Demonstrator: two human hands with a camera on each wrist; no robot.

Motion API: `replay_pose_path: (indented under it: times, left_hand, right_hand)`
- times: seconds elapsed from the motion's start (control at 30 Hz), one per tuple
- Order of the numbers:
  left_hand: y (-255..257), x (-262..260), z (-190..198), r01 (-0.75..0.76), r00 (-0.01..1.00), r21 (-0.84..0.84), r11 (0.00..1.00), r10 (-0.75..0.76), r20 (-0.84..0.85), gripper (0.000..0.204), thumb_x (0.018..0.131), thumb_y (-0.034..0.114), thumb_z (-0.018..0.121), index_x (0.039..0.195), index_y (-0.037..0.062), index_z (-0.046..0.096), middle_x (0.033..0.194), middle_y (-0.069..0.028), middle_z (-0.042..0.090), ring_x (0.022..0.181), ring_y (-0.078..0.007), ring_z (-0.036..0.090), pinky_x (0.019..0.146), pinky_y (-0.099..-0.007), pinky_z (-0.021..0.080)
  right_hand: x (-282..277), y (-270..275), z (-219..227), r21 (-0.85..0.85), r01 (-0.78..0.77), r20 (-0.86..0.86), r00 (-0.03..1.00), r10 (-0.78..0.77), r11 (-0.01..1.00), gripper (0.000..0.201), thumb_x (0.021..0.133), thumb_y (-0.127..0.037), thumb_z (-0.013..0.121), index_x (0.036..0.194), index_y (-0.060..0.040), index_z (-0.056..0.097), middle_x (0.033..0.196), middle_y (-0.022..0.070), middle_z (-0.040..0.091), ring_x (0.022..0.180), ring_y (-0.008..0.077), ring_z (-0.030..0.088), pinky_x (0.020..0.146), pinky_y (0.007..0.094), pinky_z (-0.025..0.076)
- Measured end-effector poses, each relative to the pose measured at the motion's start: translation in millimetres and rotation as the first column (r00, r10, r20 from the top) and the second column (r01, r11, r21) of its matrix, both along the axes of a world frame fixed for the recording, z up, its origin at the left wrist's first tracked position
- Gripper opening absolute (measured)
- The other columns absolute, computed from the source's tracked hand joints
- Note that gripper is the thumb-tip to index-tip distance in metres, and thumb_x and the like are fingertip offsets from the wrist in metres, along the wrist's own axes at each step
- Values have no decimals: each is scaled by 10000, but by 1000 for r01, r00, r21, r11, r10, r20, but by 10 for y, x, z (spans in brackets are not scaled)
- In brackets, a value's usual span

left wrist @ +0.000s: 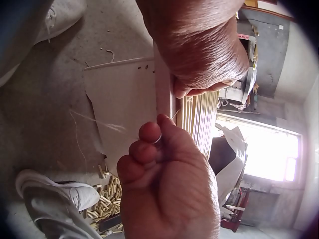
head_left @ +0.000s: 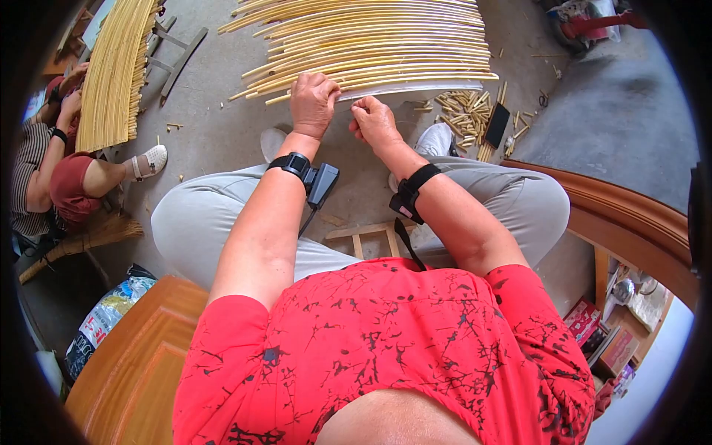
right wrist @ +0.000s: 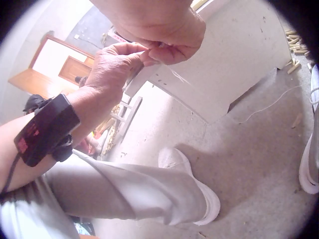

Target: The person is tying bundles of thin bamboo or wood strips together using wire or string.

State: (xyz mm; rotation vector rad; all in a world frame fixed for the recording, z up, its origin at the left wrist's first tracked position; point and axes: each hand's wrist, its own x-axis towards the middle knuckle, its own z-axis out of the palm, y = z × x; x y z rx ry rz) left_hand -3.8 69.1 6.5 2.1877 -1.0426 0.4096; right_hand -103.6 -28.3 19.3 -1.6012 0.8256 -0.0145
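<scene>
At the near edge of a mat of long pale sticks (head_left: 371,52), my two hands work close together. My left hand (head_left: 311,107) is beside the stick ends, its thumb and fingertips pinched together. My right hand (head_left: 376,122) is just right of it, fingers curled and thumb against the index finger. In the right wrist view the fingertips of both hands meet around a thin white string (right wrist: 271,103), whose frayed part hangs below them. The left wrist view shows the string (left wrist: 78,137) trailing toward the floor. The pinched part is hidden by the fingers.
A white board (left wrist: 122,99) hangs below the sticks. Short cut stick pieces (head_left: 463,115) and a dark flat object (head_left: 498,124) lie on the floor at right. Another person (head_left: 55,159) sits at left by a second stick mat (head_left: 115,74). A wooden frame (head_left: 371,239) lies between my legs.
</scene>
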Motion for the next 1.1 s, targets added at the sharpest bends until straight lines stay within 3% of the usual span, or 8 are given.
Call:
replay_pose_path:
  times: [0.3, 0.37, 0.43, 0.77, 0.83, 0.97, 1.1]
  left_hand:
    - [3, -17, 38, 1, 1000, 11, 1000, 0, -5, 97, 643, 169, 688, 717, 150, 628, 746, 32, 568, 813, -190, 502, 732, -334, 388]
    - [1, -16, 39, -7, 1000, 0, 1000, 7, -1, 115, 646, 174, 690, 741, 152, 629, 758, 31, 570, 819, -189, 502, 737, -334, 385]
    - [7, -11, 28, 11, 1000, 38, 999, -11, -7, 145, 648, 183, 693, 777, 158, 632, 774, 30, 571, 830, -188, 502, 742, -336, 379]
    - [-9, 4, 28, 1, 1000, 56, 998, -2, 7, 128, 643, 187, 696, 755, 164, 639, 766, 37, 571, 827, -185, 500, 736, -334, 380]
    - [-8, -9, 46, -2, 1000, 62, 998, 3, -11, 150, 632, 149, 699, 773, 117, 658, 769, 10, 597, 823, -205, 511, 745, -335, 401]
    - [-8, -4, 27, -5, 1000, 56, 998, 6, -10, 151, 630, 149, 700, 772, 118, 658, 771, 11, 599, 821, -205, 510, 743, -335, 400]
    - [-10, 21, -4, -1, 1000, 45, 999, 1, 8, 125, 632, 190, 697, 740, 170, 637, 744, 47, 570, 819, -182, 498, 725, -330, 383]
  right_hand:
    - [3, -5, -26, 20, 10, 11, 1000, -11, 1000, 138, 825, -144, 522, 845, -20, 580, 571, 82, 599, 431, 143, 556, 413, 277, 444]
    - [9, -14, -19, 33, -24, -23, 999, 25, 999, 126, 863, -170, 509, 891, -55, 553, 582, 30, 554, 425, 85, 481, 353, 224, 362]
    - [8, -13, -17, 35, -18, -21, 1000, 19, 999, 126, 863, -170, 510, 890, -55, 553, 581, 30, 552, 425, 84, 479, 353, 223, 361]
    - [9, -2, -18, 47, -6, -11, 1000, 6, 999, 126, 863, -172, 513, 888, -53, 548, 574, 30, 542, 423, 81, 468, 351, 220, 348]
    - [8, 1, -30, 56, 0, -8, 1000, 0, 998, 125, 862, -171, 515, 887, -53, 548, 574, 29, 540, 424, 81, 466, 352, 219, 345]
    - [8, 4, -68, 55, 11, 6, 1000, -11, 998, 120, 857, -169, 522, 875, -54, 550, 577, 31, 541, 428, 82, 466, 360, 219, 347]
    - [9, 11, -101, 33, 28, 27, 999, -29, 999, 122, 850, -168, 532, 858, -49, 559, 579, 31, 543, 438, 80, 471, 375, 218, 357]
